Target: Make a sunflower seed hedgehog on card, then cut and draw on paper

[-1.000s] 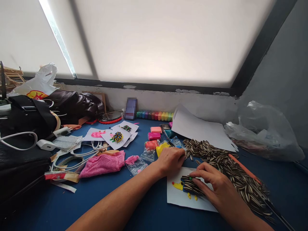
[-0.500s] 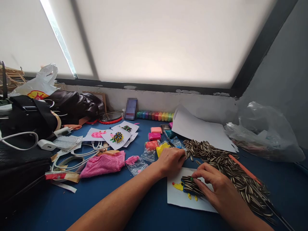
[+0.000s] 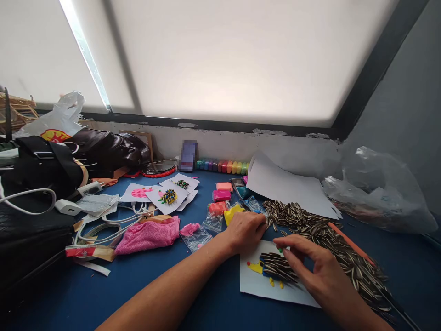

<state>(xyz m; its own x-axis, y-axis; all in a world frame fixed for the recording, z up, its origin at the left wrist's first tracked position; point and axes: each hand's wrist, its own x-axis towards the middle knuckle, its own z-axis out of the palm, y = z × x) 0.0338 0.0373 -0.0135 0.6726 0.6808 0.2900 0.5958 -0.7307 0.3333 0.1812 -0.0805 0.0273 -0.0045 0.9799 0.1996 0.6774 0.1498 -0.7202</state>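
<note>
A white card (image 3: 250,286) lies on the blue table, bearing a clay hedgehog with a yellow snout (image 3: 255,267), a red nose and yellow feet. Striped sunflower seeds (image 3: 277,266) stand in rows on its blue body. Just above those seeds, my right hand (image 3: 312,262) pinches a small green clay ball (image 3: 280,250) between thumb and forefinger. My left hand (image 3: 245,231) rests at the card's upper edge with its fingers curled; whatever they hold, if anything, is hidden.
Loose sunflower seeds (image 3: 330,243) are heaped at right, with an orange strip (image 3: 349,241) across them. Clay packets (image 3: 220,195) lie beyond my left hand. Finished cards (image 3: 182,202), a pink cloth (image 3: 148,234), cables and bags occupy the left. White sheets (image 3: 285,181) lie behind.
My right hand has lifted slightly away from the hedgehog's seeds, the green clay ball still in its fingertips. My left hand stays in place.
</note>
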